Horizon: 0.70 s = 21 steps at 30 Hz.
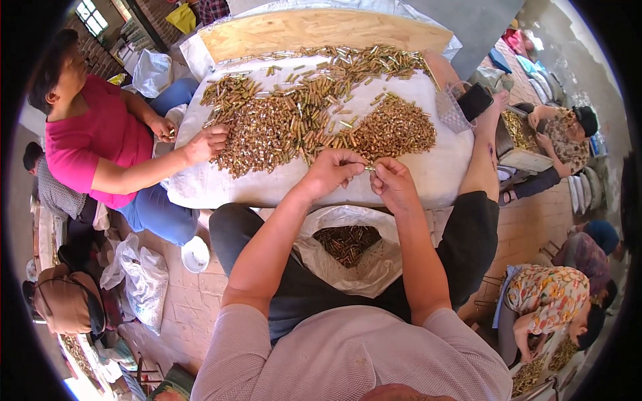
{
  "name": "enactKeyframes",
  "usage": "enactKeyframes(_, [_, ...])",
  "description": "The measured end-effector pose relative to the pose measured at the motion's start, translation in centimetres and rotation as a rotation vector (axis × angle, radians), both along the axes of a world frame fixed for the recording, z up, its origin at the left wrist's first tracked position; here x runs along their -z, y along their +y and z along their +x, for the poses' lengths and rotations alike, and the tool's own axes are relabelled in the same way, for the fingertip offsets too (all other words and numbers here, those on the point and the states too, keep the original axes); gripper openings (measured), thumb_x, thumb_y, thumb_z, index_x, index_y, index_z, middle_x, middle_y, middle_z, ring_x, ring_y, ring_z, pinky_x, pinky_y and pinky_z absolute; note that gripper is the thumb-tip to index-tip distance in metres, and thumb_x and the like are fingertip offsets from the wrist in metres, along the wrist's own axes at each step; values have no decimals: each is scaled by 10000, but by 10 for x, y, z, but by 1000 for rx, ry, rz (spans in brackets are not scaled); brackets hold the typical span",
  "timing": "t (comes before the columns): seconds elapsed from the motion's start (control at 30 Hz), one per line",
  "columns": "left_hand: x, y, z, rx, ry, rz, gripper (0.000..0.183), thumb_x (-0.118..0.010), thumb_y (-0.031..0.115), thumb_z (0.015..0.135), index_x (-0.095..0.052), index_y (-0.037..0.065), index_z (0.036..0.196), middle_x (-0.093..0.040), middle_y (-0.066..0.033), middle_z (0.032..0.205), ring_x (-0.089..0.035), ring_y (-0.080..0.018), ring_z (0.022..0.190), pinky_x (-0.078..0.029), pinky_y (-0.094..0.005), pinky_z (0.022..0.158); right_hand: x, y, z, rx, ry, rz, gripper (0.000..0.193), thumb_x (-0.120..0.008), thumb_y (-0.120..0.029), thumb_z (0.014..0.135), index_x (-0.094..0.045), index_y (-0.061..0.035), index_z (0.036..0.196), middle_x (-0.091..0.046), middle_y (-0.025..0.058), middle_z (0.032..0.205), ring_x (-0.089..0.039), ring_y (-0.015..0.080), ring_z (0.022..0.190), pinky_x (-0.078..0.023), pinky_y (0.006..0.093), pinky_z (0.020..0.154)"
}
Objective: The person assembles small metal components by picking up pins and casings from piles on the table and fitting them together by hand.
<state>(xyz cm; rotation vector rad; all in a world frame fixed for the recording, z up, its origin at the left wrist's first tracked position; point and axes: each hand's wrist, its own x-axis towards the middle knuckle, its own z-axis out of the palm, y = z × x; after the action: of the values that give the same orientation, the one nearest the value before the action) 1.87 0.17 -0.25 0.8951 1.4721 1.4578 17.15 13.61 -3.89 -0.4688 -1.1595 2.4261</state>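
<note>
Over the near edge of a white-covered table point(267, 192), my left hand point(333, 172) and my right hand point(396, 184) meet fingertip to fingertip. Both are closed in a pinch on one small brass-coloured metal cylinder point(370, 168); its exact kind is too small to tell. Just beyond my fingers lies a heap of short copper-coloured metal pieces point(396, 127). To the left is a larger copper-coloured heap point(257, 137), with longer yellowish cylinders point(311, 100) strewn between and behind. Below my hands, between my knees, an opened white sack point(321, 257) holds many dark, slim metal pieces point(346, 244).
A plywood board point(321, 32) borders the table's far side. At the left, a person in a pink top point(100, 134) reaches into the larger heap. A phone point(475, 101) lies by a mesh basket point(452, 110) at the right. A white bowl point(195, 254) stands on the floor.
</note>
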Motion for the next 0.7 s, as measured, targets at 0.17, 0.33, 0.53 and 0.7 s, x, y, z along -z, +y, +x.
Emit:
enactKeyframes(0.17, [-3, -1, 1, 35, -16, 31, 137, -688, 86, 907, -701, -18, 995, -637, -19, 743, -527, -72, 598, -451, -233, 509, 12, 2, 0, -41, 13, -68, 158, -686, -188, 925, -646, -54, 999, -607, 12, 772, -543, 93, 634, -436, 232, 530])
enactKeyframes(0.33, [-1, 0, 7, 21, -111, 69, 127, -696, 92, 903, -702, -13, 975, -642, -19, 743, -528, -75, 600, -452, -238, 508, 18, 2, 0, -50, 119, -63, 181, -691, -210, 921, -645, -52, 997, -607, 21, 786, -530, 94, 645, -436, 228, 536])
enactKeyframes(0.53, [9, 4, 13, -17, -251, 127, 115, -703, 101, 900, -702, -5, 943, -636, -10, 728, -526, -74, 599, -448, -238, 505, 21, 1, -2, -44, 147, -123, 174, -692, -208, 920, -646, -53, 983, -609, 21, 792, -520, 94, 649, -434, 232, 539])
enactKeyframes(0.7, [8, 5, 14, -37, -145, 97, 114, -701, 106, 904, -702, -1, 946, -620, -7, 708, -517, -67, 592, -440, -235, 500, 17, 0, -1, -20, 86, -85, 155, -698, -194, 914, -645, -64, 979, -623, 28, 793, -556, 105, 657, -442, 240, 545])
